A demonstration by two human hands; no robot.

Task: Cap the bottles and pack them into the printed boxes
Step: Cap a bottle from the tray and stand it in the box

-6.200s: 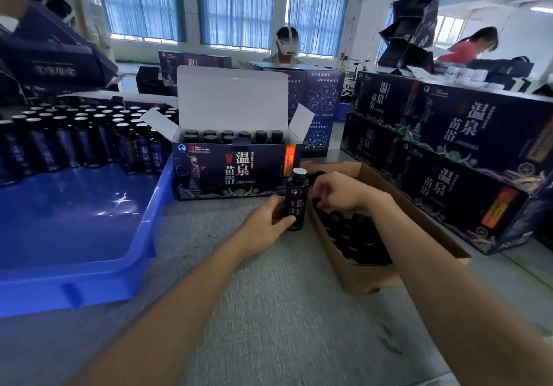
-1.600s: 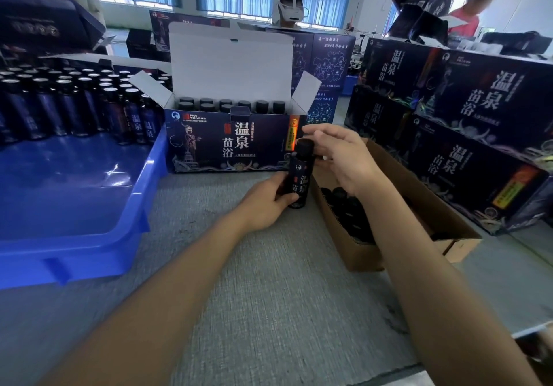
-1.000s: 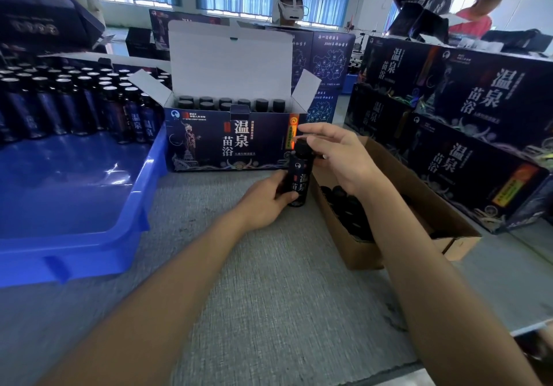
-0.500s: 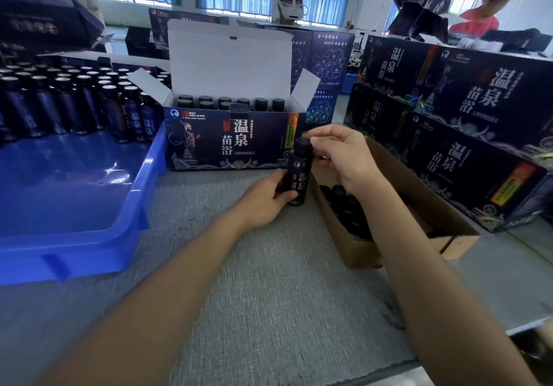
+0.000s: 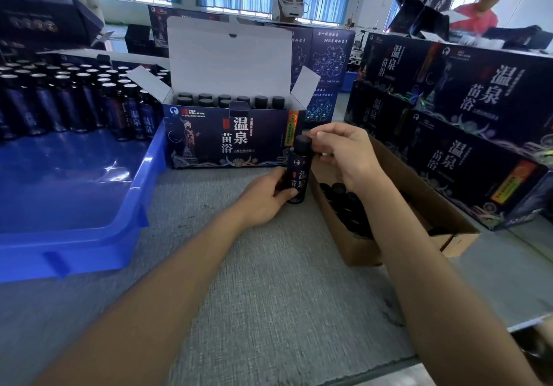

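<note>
My left hand (image 5: pixel 263 197) grips the lower body of a dark bottle (image 5: pixel 297 173) standing upright on the tabletop (image 5: pixel 269 296). My right hand (image 5: pixel 344 152) pinches its black cap (image 5: pixel 302 143) between thumb and fingers. Just beyond both hands sits the open printed box (image 5: pixel 227 140) with capped bottles inside. A cardboard box (image 5: pixel 353 245) of loose caps lies under my right wrist, and a blue tray (image 5: pixel 89 236) sits left of my left hand.
</note>
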